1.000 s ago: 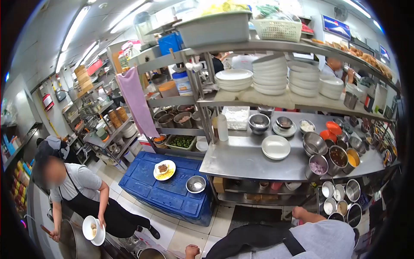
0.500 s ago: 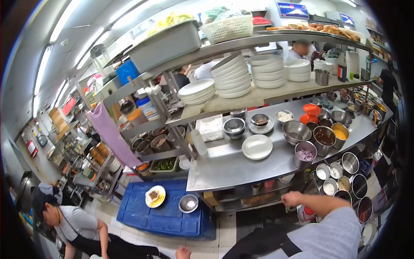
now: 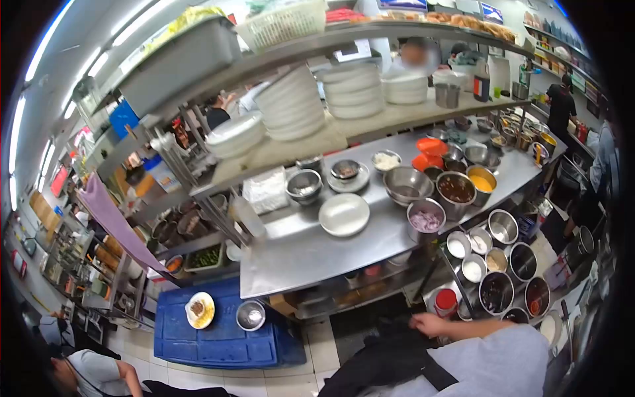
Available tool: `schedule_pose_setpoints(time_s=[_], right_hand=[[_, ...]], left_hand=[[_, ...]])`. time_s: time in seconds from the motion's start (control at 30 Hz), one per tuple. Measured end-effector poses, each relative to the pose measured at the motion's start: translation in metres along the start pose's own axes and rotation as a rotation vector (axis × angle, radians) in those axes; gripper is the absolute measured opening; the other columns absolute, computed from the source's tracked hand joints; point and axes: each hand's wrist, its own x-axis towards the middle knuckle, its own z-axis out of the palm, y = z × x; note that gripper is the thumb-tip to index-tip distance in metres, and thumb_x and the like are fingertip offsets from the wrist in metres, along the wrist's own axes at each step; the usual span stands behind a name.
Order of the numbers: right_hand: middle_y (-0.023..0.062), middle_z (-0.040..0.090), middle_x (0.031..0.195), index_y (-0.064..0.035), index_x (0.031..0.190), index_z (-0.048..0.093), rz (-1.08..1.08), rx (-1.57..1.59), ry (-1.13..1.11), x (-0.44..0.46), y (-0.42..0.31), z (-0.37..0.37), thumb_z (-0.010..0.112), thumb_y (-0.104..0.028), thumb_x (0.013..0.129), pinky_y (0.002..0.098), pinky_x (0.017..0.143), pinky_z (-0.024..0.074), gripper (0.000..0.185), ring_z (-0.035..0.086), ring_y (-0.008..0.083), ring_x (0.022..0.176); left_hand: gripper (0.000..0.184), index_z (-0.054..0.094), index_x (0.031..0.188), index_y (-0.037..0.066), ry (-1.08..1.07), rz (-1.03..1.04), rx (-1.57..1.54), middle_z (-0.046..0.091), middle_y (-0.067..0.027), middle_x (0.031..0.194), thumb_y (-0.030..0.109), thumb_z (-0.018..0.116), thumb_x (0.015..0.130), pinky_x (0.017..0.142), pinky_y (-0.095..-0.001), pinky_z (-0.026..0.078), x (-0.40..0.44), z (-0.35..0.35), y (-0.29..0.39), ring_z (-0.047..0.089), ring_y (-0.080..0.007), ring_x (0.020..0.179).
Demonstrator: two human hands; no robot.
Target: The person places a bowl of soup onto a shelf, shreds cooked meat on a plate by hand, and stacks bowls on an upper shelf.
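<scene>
My right hand (image 3: 428, 325) is low in front of my dark apron (image 3: 390, 357), its fingers curled closed with no object showing in them. A container with a red lid (image 3: 446, 299) is nearest to it, just beyond and apart from the hand. My left hand is out of view. On the steel counter (image 3: 297, 264) ahead lie an oval white plate (image 3: 344, 216) and a metal pot of chopped purple onion (image 3: 426, 220). A plate of food (image 3: 200, 310) and a metal bowl (image 3: 251, 315) rest on the blue chest (image 3: 211, 347) to the left.
Stacked white bowls (image 3: 291, 102) stand on the shelf above the counter. Several metal tubs (image 3: 497, 291) fill a low rack at the right. A co-worker in a grey shirt (image 3: 99, 370) is at the lower left. Another person (image 3: 562, 106) stands at the far right.
The view has swung right and the scene has shifted left. My left hand has dropped out of view. My right hand is lower, closer to my apron.
</scene>
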Motion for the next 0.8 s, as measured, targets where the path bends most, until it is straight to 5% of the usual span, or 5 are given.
schedule_pose_setpoints(time_s=[0.3, 0.43, 0.47, 0.5, 0.8], right_hand=[[0.0131, 0.070, 0.092, -0.0153, 0.102, 0.063, -0.063, -0.433, -0.175, 0.122, -0.091, -0.109, 0.053, -0.032, 0.090, 0.0483, 0.075, 0.0522, 0.023, 0.066, 0.0369, 0.089], [0.0156, 0.069, 0.095, -0.0117, 0.097, 0.065, 0.021, -0.448, -0.368, 0.086, 0.012, -0.054, 0.053, -0.030, 0.089, 0.0477, 0.076, 0.0519, 0.024, 0.066, 0.0376, 0.089], [0.0167, 0.068, 0.093, -0.0106, 0.095, 0.065, 0.011, -0.412, -0.352, 0.069, 0.068, -0.027, 0.053, -0.029, 0.088, 0.0484, 0.074, 0.0515, 0.023, 0.066, 0.0377, 0.088], [0.0176, 0.068, 0.092, -0.0095, 0.093, 0.064, 0.089, -0.456, -0.393, 0.048, 0.120, -0.003, 0.054, -0.026, 0.086, 0.0485, 0.073, 0.0513, 0.021, 0.065, 0.0380, 0.088], [0.0159, 0.068, 0.088, -0.0096, 0.103, 0.065, 0.306, -0.115, -0.104, -0.138, 0.068, 0.006, 0.055, -0.022, 0.083, 0.0431, 0.076, 0.0526, 0.025, 0.067, 0.0318, 0.085]], left_hand=[[0.050, 0.067, 0.074, 0.002, -0.157, 0.077, 0.485, 0.065, -0.0195, 0.070, 0.043, 0.049, 0.097, 0.064, -0.0426, 0.049, 0.122, -0.126, 0.166, 0.065, -0.0376, 0.068], [0.050, 0.060, 0.067, 0.001, -0.127, 0.118, 0.281, 0.061, -0.0186, 0.062, 0.037, 0.048, 0.099, 0.055, -0.0449, 0.043, 0.117, -0.097, 0.080, 0.057, -0.0375, 0.056], [0.038, 0.067, 0.111, 0.000, -0.223, -0.358, 0.390, 0.068, -0.0227, 0.105, 0.032, 0.056, 0.096, 0.087, -0.0416, 0.049, 0.115, -0.079, 0.013, 0.064, -0.0321, 0.096], [0.049, 0.057, 0.130, 0.004, 0.026, -0.041, 0.333, 0.060, -0.0218, 0.127, 0.041, 0.051, 0.099, 0.102, -0.0407, 0.041, 0.080, -0.051, -0.021, 0.055, -0.0304, 0.116], [0.035, 0.066, 0.111, 0.004, -0.025, -0.056, 0.193, 0.066, -0.0187, 0.106, 0.033, 0.050, 0.100, 0.085, -0.0418, 0.049, 0.023, 0.021, -0.004, 0.061, -0.0361, 0.096]])
